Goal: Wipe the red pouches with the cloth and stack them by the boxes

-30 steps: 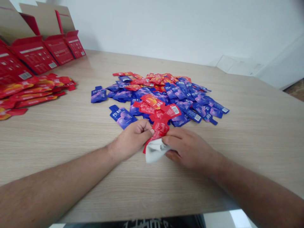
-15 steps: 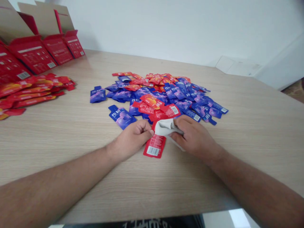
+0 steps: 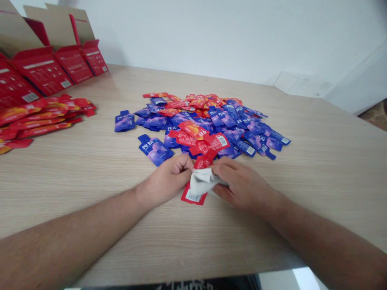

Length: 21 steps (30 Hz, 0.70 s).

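Observation:
My left hand (image 3: 171,177) is closed, its thumb and fingers pinching the left edge of a red sachet (image 3: 203,162). That sachet lies back side up on the table, with a barcode at its near end. In my right hand (image 3: 242,183) is a folded white cloth (image 3: 200,180), pressed over the middle of the sachet and hiding part of it. Just beyond both hands spreads a loose pile of blue sachets (image 3: 234,133) and red sachets (image 3: 193,129). One blue sachet (image 3: 155,150) lies close to my left hand.
Open red cardboard boxes (image 3: 42,70) stand in a row at the far left, flaps up. Before them is a stack of red sachets (image 3: 45,117). A white wall (image 3: 211,40) borders the back of the wooden table (image 3: 317,161).
My right hand has moved the white cloth toward me and slightly left, down the sachet toward its barcode end. My left hand keeps its pinch at the sachet's edge.

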Motion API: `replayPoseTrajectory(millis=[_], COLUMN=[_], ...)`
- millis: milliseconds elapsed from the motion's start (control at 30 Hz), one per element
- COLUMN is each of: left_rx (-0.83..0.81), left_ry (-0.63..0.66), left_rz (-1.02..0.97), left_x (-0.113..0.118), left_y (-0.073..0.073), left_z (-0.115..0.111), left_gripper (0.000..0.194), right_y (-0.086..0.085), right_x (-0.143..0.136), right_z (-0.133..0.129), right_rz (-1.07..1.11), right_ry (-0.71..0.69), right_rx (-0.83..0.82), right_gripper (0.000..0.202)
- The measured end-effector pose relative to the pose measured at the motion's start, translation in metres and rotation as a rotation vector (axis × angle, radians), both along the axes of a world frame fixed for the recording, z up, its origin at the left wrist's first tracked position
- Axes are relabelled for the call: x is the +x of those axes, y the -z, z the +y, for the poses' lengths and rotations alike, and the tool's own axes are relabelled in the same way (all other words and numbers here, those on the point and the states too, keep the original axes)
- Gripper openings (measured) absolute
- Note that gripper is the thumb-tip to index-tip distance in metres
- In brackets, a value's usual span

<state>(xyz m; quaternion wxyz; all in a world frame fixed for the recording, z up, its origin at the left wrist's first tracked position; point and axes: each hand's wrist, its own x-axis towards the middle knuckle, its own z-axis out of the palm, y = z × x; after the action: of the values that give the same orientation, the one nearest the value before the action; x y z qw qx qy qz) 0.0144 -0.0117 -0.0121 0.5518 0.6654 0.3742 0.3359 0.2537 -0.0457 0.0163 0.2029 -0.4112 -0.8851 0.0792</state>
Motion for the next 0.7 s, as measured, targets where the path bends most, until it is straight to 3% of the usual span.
replayPoseTrajectory(millis=[67,200,367,567,700], left_rx=[0.0,0.001,0.021,0.031,0.044], left_ry=[0.014,0.033,0.054,0.021,0.046], left_rz=[-0.003,-0.011,0.001,-0.002,0.017], left_x=[0.0,-0.001,-0.002,-0.002,-0.002], left_y=[0.001,0.003,0.0,0.004,0.003], left_z=[0.0,0.001,0.0,0.0,0.001], left_gripper=[0.019,0.02,0.018,0.02,0.018], right_y=[0.001,0.002,0.002,0.003,0.002], right_x=[0.0,0.006,0.004,0.006,0.004], right_z=[0.0,0.008,0.005,0.01,0.007], right_rz=[-0.014,0.058,0.019,0.073,0.033], right_ry=[0.0,0.189,0.024,0.196,0.045], right_rx=[-0.009,0.105,0.005,0.111,0.023], right_gripper=[0.01,0.013,0.009,0.012,0.008])
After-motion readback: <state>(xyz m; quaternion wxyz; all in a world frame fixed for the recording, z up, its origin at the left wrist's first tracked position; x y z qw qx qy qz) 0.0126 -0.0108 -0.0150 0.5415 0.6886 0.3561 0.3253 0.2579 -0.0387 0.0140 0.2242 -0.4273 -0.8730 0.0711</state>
